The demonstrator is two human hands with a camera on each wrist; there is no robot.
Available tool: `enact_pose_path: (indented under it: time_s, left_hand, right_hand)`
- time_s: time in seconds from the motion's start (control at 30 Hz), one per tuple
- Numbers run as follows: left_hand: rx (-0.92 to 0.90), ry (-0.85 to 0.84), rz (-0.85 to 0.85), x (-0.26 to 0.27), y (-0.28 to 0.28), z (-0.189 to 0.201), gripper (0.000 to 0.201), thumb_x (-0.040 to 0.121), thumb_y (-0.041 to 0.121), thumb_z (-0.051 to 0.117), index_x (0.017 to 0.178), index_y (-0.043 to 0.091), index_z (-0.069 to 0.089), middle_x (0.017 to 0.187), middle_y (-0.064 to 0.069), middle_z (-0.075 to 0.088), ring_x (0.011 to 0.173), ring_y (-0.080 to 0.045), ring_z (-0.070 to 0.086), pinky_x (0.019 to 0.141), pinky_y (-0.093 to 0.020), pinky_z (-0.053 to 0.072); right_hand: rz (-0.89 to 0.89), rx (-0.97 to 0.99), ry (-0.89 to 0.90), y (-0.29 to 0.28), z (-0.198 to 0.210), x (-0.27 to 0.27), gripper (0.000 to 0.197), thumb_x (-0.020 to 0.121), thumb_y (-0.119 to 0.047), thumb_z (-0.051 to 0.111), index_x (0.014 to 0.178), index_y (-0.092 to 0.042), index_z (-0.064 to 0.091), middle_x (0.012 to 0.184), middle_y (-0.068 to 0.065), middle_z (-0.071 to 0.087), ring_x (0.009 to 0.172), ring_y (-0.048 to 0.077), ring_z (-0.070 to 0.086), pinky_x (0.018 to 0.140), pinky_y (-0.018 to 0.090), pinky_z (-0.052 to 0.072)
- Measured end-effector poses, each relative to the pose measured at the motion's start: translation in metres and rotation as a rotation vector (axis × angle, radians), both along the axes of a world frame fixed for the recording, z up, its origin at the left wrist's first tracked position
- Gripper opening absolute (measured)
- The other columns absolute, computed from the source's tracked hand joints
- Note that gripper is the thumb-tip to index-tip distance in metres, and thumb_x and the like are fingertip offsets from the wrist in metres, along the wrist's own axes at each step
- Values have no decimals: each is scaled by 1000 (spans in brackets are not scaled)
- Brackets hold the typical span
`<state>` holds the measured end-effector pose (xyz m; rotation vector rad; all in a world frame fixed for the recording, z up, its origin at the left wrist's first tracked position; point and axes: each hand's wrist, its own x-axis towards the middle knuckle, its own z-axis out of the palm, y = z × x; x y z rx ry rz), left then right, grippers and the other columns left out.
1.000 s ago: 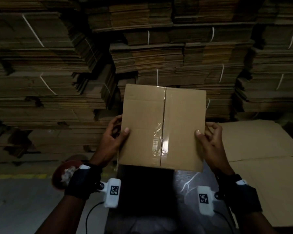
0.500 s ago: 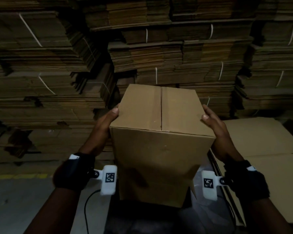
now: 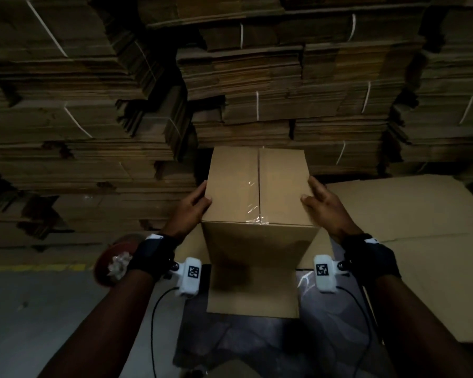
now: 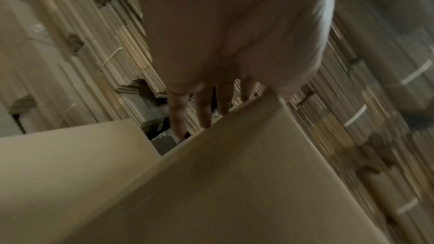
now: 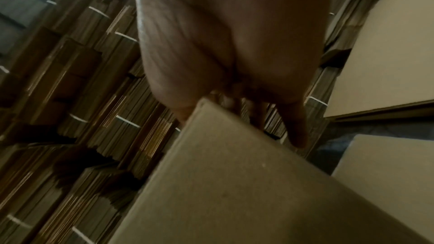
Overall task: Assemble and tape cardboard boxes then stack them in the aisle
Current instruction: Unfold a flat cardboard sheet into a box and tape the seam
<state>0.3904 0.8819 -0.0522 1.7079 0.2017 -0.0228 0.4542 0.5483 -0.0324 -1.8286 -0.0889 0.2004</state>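
A brown cardboard box (image 3: 260,241) stands upright in front of me, its top flaps closed with clear tape (image 3: 259,192) along the middle seam. My left hand (image 3: 194,205) grips its upper left edge, thumb on the top face, fingers down the side. My right hand (image 3: 322,203) grips the upper right edge the same way. In the left wrist view the fingers (image 4: 204,110) lie straight along the box (image 4: 234,183). The right wrist view shows the box (image 5: 234,183) corner between thumb and fingers (image 5: 295,133).
Tall stacks of strapped flat cardboard (image 3: 284,91) fill the whole background. Large flat sheets (image 3: 407,214) lie to the right. A reddish round object holding something white and crumpled (image 3: 112,263) sits at the left. Under the box is a dark surface (image 3: 325,323), with grey floor (image 3: 38,323) at left.
The box was tipped with its taped face towards me; it has been turned so that face points up, then lowered. Both hands shifted from its lower sides to its top edges.
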Motion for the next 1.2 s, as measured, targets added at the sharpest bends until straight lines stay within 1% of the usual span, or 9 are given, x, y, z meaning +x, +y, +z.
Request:
enact_pose_path:
  time_s: [0.1,0.23,0.33,0.5,0.6,0.73,0.97,1.1,1.2]
  left_hand:
    - [173,-7,-5,-9,-9,0,55,106,28,49,157,23,31,137,12,52,109,11,52,92,-12,43]
    - [784,-323,108,-15,-22,3,35,103,27,51,132,11,63,140,-10,57,129,-25,52,107,-42,42]
    - [923,-520,-3,-28,-49,-6,36,99,37,50,114,11,70,123,-10,66,117,-26,59,98,-52,48]
    - [1132,-594,-81,-45,-67,-35,58,88,53,68,130,13,58,143,-14,53,135,-32,46,113,-50,35]
    - [1270,-573,-118,-41,-61,-44,79,72,45,85,135,13,51,147,-16,48,139,-35,41,114,-49,29]
    - [1333,-606,-54,-35,-66,-46,75,64,27,86,130,15,52,139,-15,54,134,-35,46,108,-46,31]
    - [1288,-800,49,-26,-66,-35,51,92,62,62,107,14,69,119,-10,66,111,-31,61,86,-44,44]
    - [1212,-838,133,-23,-71,-23,43,99,55,53,89,16,71,97,-4,70,89,-26,63,78,-39,43]
    - [1146,-727,161,-23,-78,-10,53,105,52,35,83,17,70,83,-1,68,78,-24,58,73,-36,39]
  right_hand:
    - [14,-156,-22,5,-5,-3,73,100,-32,64,161,-20,25,166,-1,25,150,12,26,122,36,27]
    - [39,-414,-113,21,-4,-12,88,94,-58,62,162,-24,18,169,2,18,154,20,18,124,44,23]
    - [1,-410,-132,25,-12,-12,89,94,-59,61,163,-24,17,169,4,15,155,22,15,124,44,22]
    - [-26,-380,-122,24,-20,-10,88,92,-61,62,162,-29,18,169,0,16,155,20,18,123,49,26]
    - [-34,-374,-131,24,-23,-9,88,92,-61,63,162,-30,18,169,0,17,154,20,19,123,49,27]
    - [-42,-333,-128,24,-26,-7,90,91,-61,65,162,-28,20,169,0,19,154,19,21,122,50,28]
    - [-54,-354,-130,24,-24,-8,89,92,-59,64,162,-30,19,169,0,18,153,21,22,122,48,29]
    - [-43,-358,-128,25,-22,-10,88,92,-58,65,162,-30,19,168,0,20,152,21,24,121,45,29]
    - [-29,-341,-129,25,-19,-12,87,93,-55,65,162,-29,19,168,0,21,152,20,24,120,43,29]
